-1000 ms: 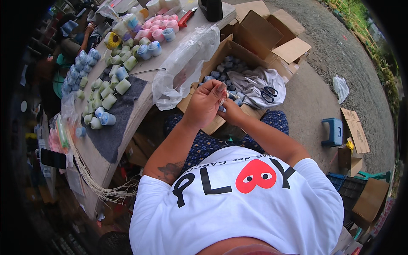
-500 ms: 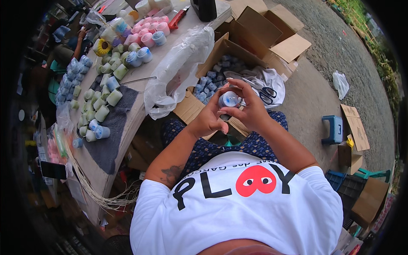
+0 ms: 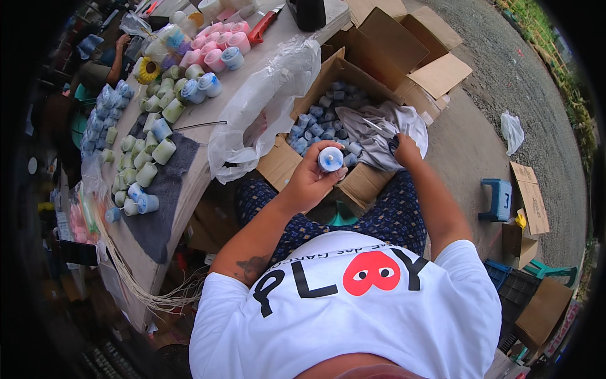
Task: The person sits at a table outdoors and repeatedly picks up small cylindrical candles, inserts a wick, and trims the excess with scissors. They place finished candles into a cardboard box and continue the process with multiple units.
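Observation:
My left hand (image 3: pixel 308 183) holds a small round blue-and-white candle (image 3: pixel 330 159) upright, its top with a short pale wick facing me. To its right, my right hand (image 3: pixel 408 152) is closed round the dark handles of a pair of scissors (image 3: pixel 379 128), whose blades point to the far left. The scissors are over a crumpled pale cloth (image 3: pixel 358 134) draped on the edge of an open cardboard box (image 3: pixel 278 165). Inside that box lie many loose blue candles (image 3: pixel 314 128), just beyond my left hand.
On the table (image 3: pixel 189 180) at left stand green candles (image 3: pixel 146 174), pink candles (image 3: pixel 214 60) and bagged blue candles (image 3: pixel 101 123). A clear plastic bag (image 3: pixel 268 104) hangs over its edge. A blue stool (image 3: pixel 497 199) stands at right. Another person's arm (image 3: pixel 118 60) shows far left.
My right hand has left the candle, moved right and taken hold of the scissors on the cloth. The candle stays in my left hand, now with its wick showing.

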Demonstrator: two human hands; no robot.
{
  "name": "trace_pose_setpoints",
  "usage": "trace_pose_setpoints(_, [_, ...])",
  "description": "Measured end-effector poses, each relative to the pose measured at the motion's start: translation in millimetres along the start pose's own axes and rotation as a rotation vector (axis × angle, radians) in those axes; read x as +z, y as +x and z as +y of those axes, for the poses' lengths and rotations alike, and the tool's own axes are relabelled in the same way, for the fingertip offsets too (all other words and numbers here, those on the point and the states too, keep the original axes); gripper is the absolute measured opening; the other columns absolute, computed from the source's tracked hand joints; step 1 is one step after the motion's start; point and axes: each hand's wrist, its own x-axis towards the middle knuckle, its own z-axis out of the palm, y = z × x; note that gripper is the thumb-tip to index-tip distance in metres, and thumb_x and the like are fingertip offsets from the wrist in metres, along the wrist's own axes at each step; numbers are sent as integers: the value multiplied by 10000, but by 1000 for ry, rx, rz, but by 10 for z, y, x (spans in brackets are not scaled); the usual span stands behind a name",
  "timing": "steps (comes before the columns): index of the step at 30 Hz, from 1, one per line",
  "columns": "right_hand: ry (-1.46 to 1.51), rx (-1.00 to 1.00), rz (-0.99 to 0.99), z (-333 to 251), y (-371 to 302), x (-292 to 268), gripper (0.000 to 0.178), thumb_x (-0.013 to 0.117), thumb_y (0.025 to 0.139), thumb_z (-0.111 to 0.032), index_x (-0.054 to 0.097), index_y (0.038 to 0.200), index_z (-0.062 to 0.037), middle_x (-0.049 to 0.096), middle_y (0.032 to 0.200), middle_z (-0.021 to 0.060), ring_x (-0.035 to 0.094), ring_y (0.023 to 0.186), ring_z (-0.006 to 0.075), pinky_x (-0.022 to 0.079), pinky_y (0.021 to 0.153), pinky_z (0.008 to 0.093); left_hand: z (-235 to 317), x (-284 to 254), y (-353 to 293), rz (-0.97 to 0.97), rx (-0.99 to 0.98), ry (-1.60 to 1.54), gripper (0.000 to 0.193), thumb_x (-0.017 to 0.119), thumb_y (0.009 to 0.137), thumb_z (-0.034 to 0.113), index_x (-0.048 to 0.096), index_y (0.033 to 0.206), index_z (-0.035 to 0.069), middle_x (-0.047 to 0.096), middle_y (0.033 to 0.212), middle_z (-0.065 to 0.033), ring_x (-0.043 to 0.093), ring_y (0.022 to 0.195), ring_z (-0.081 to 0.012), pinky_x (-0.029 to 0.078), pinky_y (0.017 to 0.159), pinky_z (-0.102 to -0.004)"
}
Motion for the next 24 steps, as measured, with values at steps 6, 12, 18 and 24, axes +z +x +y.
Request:
trace_pose_setpoints(6, [-34,44,-47,64,95,96,469,590,746,-74,474,1200,-72,572,1072,224,569,998,400,465,840,451,-35,-5,-10,18,4,66,390,561,872,-37,404,1203,95,487,972,-1,489,916,-75,404,852,-222])
trace_pose_setpoints(12, [1265,14,-160,-446,-219,-907,437,661,818,-111,468,1203,-34,597,871,53,619,849,156,504,707,272,-154,-89,-37,94,66,251,393,595,867,6,407,1199,102,490,988,-10,488,919,-79,418,827,-231])
trace_pose_setpoints(18, [1507,-960,408,-1557,-1550,-2272,472,509,897,-6,312,1323,-61,557,1110,150,567,1065,271,456,888,350,-146,-32,-38,157,125,543,422,658,839,128,406,1172,62,542,1017,-112,554,916,-213,448,822,-319])
trace_pose_setpoints(24, [1342,-783,-6,-1759,-1772,-1767,487,504,865,92,305,1271,-89,542,1129,149,560,1078,234,446,922,353,-232,-48,-68,188,130,622,410,650,837,138,406,1151,41,571,1013,-165,595,920,-271,469,792,-366])
